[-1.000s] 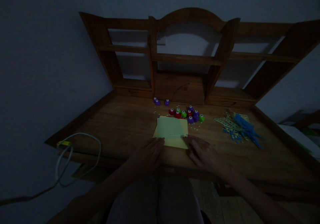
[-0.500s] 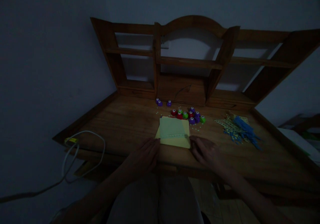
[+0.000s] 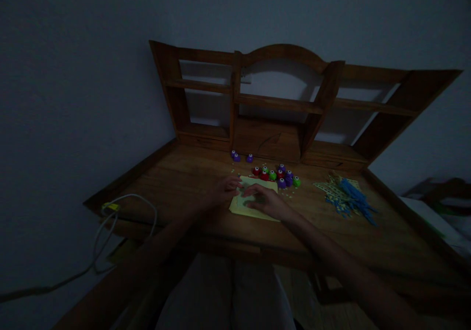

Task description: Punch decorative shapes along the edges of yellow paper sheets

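In the dim head view, a pale green sheet (image 3: 251, 184) lies on a yellow sheet (image 3: 253, 213) near the desk's front. My left hand (image 3: 225, 191) is at the sheets' upper left, its fingers spread and pointing right. Over the middle of the paper, my right hand (image 3: 268, 201) has its fingers curved and its thumb apart, hiding part of the green sheet. Neither hand visibly holds anything; whether the fingertips touch the paper I cannot tell. Just behind the sheets sit several small craft punches: red (image 3: 264, 176), green (image 3: 272, 175) and purple (image 3: 281, 183).
More purple punches (image 3: 249, 158) stand further back, with tiny pale paper bits around. On the right lies a pile of punched yellow strips (image 3: 327, 188) and blue shredded strips (image 3: 355, 197). A wooden shelf (image 3: 277, 103) backs the desk. A white cable (image 3: 142, 200) loops at the left.
Both hands have left the sheet's lower corners and moved up and inward over the paper, the right one further left. The camera view has shifted slightly.
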Demonstrator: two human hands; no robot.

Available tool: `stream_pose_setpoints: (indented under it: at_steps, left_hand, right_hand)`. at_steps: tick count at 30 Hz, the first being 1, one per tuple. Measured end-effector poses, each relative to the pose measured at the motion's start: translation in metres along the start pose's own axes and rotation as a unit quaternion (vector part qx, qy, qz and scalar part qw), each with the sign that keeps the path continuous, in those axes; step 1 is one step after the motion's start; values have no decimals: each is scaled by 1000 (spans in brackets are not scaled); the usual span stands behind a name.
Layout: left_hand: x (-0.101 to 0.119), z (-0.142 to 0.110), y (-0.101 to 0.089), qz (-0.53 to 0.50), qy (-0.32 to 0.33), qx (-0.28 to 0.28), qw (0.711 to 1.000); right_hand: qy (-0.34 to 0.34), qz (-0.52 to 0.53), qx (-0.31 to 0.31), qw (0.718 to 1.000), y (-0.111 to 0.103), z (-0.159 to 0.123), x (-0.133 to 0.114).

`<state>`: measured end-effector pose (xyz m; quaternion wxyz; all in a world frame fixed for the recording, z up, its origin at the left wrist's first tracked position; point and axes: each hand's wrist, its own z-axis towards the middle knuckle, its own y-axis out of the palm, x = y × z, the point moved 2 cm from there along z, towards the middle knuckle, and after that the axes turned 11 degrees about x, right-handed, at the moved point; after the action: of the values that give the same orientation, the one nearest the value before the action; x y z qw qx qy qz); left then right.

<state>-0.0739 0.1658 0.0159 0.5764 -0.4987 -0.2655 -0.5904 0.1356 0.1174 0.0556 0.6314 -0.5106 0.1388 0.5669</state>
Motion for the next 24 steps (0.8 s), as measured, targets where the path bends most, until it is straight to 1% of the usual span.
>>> stream_pose_setpoints:
  at_steps: [2, 5, 8, 13, 19, 24]
  left_hand:
    - [-14, 5, 2, 9, 9, -21, 1000]
    - [-21, 2, 0, 22, 35, -33, 999]
    - [-15, -3, -3, 27, 36, -49, 998]
    - [-3, -3, -6, 48, 51, -66, 995]
    - [5, -5, -8, 110, 69, -87, 988]
    - [11, -12, -8, 167, 85, -100, 977]
  right_hand:
    - [-1, 12, -34, 999, 9, 8, 5]
    - [4, 22, -53, 998, 15, 13, 11]
    - [10, 43, -56, 997, 18, 13, 12]
    - [21, 66, -52, 996, 25, 15, 11]
    - [44, 79, -32, 995, 31, 15, 10]
    - [51, 97, -34, 993, 29, 14, 10]
